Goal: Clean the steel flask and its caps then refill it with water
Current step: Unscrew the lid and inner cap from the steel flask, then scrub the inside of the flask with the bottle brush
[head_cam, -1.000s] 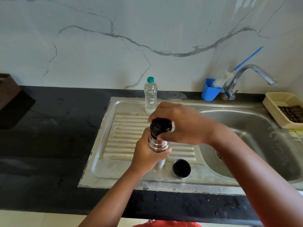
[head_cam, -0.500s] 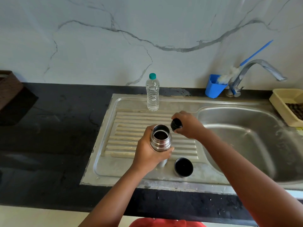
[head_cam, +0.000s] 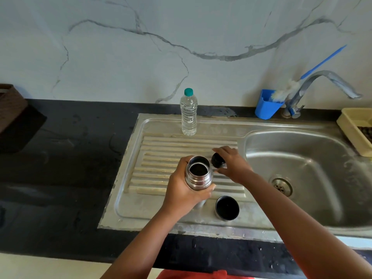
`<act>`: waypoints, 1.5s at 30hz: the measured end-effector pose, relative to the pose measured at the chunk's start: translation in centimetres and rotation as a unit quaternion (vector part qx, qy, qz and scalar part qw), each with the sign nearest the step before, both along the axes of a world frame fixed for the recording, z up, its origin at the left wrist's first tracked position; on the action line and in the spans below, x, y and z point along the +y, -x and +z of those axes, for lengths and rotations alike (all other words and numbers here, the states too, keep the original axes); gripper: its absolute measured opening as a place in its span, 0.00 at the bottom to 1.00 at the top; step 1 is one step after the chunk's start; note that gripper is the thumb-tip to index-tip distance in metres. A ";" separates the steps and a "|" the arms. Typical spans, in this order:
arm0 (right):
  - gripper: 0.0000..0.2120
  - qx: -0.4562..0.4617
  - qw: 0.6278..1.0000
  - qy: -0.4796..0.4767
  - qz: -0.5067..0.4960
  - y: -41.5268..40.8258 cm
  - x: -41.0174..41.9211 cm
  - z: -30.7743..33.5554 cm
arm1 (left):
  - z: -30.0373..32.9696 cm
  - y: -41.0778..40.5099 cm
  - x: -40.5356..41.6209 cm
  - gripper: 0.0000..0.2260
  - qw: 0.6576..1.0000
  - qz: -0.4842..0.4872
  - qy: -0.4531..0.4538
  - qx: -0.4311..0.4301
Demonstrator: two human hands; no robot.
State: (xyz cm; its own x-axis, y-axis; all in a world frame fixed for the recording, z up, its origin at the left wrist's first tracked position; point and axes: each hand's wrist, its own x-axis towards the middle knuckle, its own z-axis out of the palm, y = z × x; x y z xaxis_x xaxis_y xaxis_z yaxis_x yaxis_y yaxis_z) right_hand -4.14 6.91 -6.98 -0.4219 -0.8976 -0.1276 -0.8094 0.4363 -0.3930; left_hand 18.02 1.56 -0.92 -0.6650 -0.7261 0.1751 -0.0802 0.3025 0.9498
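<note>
Left hand (head_cam: 182, 195): fingers wrapped round flask (head_cam: 198, 174), held upright above drainboard (head_cam: 161, 158). Flask: ribbed steel neck, mouth uncapped, interior dark. Right hand (head_cam: 233, 166): fingers pinching black inner cap (head_cam: 217, 160), just beside flask mouth. Outer cap (head_cam: 227, 208): steel, dark inside, standing open end up on drainboard, near front edge.

We see two bare forearms, no sleeves, watch or rings on left hand (head_cam: 182, 190) or right hand (head_cam: 233, 165). Red-orange garment (head_cam: 193, 274) at bottom edge.
</note>
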 end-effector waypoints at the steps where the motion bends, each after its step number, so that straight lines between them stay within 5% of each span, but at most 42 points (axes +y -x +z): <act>1: 0.36 0.002 1.000 0.016 -0.009 -0.1 0.3 0.1 | 0.0 0.0 0.0 0.29 1.000 -0.001 0.002 0.000; 5: 0.26 -0.055 0.992 0.102 -0.047 -1.0 2.1 1.6 | 0.1 0.0 0.0 0.29 1.000 -0.001 0.002 0.006; 9: 0.33 -0.144 0.985 -0.096 0.022 -3.2 4.6 4.0 | 0.1 0.0 -0.1 0.29 1.000 -0.007 -0.005 0.009; 13: 0.45 -0.067 0.973 -0.219 0.042 -6.5 5.7 4.5 | 0.0 0.0 0.0 0.29 1.000 -0.005 -0.002 0.017; 18: 0.36 0.014 0.963 -0.264 0.045 -8.3 5.6 3.4 | 0.0 0.0 0.0 0.29 1.000 -0.004 0.001 0.014; 25: 0.23 -0.081 0.991 -0.070 -0.080 -5.5 5.0 5.0 | 0.0 0.0 0.0 0.29 1.000 -0.001 0.001 0.014; 32: 0.26 -0.124 0.974 0.160 -0.103 -5.1 5.4 1.4 | 0.1 0.0 0.1 0.29 1.000 -0.005 -0.003 0.014; 45: 0.31 -0.113 0.966 0.192 -0.128 -6.3 6.1 -1.2 | -0.5 0.0 -0.1 0.29 1.000 -0.012 0.008 0.024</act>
